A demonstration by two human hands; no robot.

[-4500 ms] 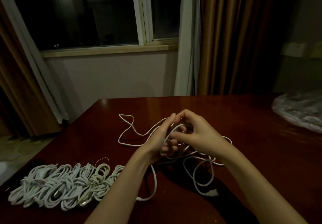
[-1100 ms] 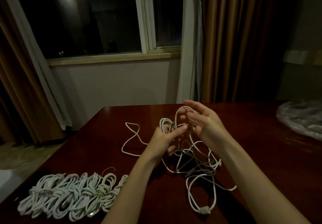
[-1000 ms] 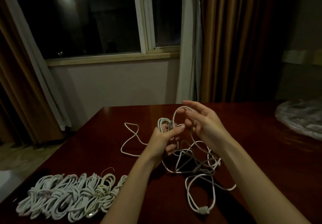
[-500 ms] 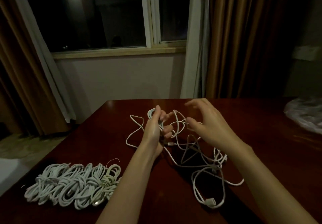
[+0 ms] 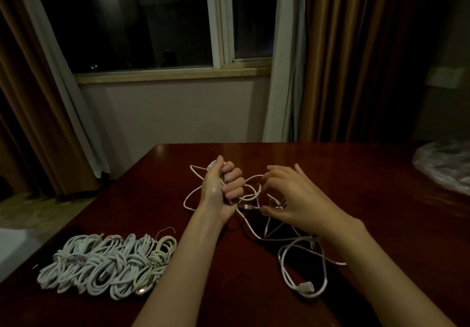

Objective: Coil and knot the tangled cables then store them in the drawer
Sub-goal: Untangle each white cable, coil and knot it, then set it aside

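Left hand (image 5: pixel 218 194) fisted around gathered loops of white cable (image 5: pixel 256 230); right hand (image 5: pixel 290 199) fingers curled, pinching a strand near plug end. Rest trailing loose on counter (image 5: pixel 381 225). Knotted cable bundles (image 5: pixel 106 263) lying at left.

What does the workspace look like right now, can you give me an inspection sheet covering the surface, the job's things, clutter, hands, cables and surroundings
Surface: dark red glossy table.
Job's things: loose white cable sprawled on the table, its connector end lying near the front; no drawer in view.
Clutter: crumpled clear plastic at the table's far right.
Hands: left hand has a grip on a partly wound bundle of the cable; right hand, fingers curled, works the strands beside it, grip unclear.
Cables: pile of coiled white cables at front left.
Surroundings: dark window, brown curtains, dim light.
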